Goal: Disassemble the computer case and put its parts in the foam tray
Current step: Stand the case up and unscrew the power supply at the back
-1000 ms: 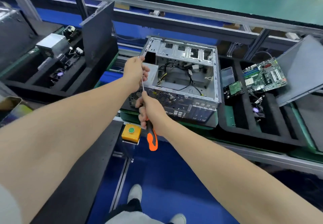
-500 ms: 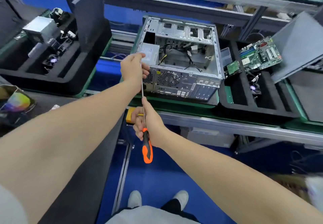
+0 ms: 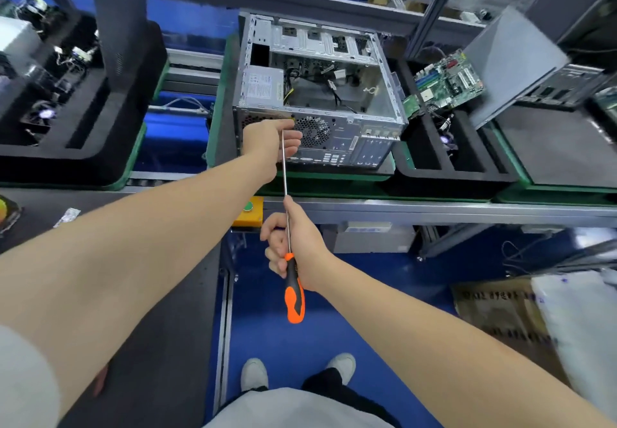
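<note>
The computer case [image 3: 350, 140] stands on the counter [image 3: 434, 209] with its side panel off and its open side facing up, so you can look straight in at loose cables and a grey power supply [image 3: 262, 86] in its near left corner. In front of the case's rear panel, the person's left hand [image 3: 267, 143] is curled round the upper end of a long screwdriver [image 3: 295, 300], hiding the tip, so I cannot tell whether it touches the panel. Below the case, out past the counter's edge, the right hand [image 3: 297, 244] grips the steel shaft where it meets the orange-and-black handle, forefinger laid along the shaft. Just right of the case sits the black foam tray [image 3: 450, 177], with a green motherboard [image 3: 449, 82] propped in its far compartment.
</note>
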### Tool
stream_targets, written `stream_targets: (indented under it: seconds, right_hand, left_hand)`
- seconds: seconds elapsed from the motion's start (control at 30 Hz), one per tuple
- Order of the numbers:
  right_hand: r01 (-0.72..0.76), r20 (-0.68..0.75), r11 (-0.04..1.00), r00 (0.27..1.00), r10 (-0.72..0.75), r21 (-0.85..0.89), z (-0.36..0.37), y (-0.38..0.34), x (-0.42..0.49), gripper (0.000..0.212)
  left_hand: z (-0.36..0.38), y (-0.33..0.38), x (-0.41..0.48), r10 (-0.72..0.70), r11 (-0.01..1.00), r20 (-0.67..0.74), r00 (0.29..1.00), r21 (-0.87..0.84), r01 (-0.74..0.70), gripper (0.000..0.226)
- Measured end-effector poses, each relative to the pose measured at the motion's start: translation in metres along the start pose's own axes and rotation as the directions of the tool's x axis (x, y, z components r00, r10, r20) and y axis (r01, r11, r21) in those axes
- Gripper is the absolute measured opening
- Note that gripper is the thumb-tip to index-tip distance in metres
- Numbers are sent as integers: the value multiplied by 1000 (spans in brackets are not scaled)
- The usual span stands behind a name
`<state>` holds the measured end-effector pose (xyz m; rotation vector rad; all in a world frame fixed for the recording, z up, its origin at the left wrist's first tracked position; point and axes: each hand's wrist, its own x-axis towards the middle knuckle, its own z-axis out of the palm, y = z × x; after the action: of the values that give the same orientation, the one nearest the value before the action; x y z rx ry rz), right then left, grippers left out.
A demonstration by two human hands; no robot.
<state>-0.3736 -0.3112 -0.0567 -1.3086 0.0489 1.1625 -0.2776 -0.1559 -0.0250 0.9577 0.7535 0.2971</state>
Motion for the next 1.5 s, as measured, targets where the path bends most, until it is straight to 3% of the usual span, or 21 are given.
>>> stream_targets:
  seconds: [0.1,0.3,0.83,1.2,1.37,1.5]
  right_hand:
    - [-7,-13,1000,1000,7,-9,-1,-5,-1,77]
    - [-7,-37,999,999,6,-45,-6,-9,1,73]
    - [-15,-79,990,997,4,-142,-14,-18,2,70]
    - [6,-24,999,1000,-7,-45,-9,-19,1,69]
    - [89,-154,978,981,-119,-188,-1,-22,0,56]
    - [53,-280,947,949,-147,-318,11,-25,-4,53]
  left_hand:
    - [0,2,-1,-8,1000,72,997,-12,9,20]
    - [-6,4,3,-2,998,85,996,57,-3,31]
    - [2,-2,5,13,999,36,999,30,-14,20]
    - [1,6,0,9,996,47,999,86,-13,29]
    - [0,4,0,6,999,52,999,53,-9,29]
    - [1,3,1,-20,1000,40,999,3,20,24]
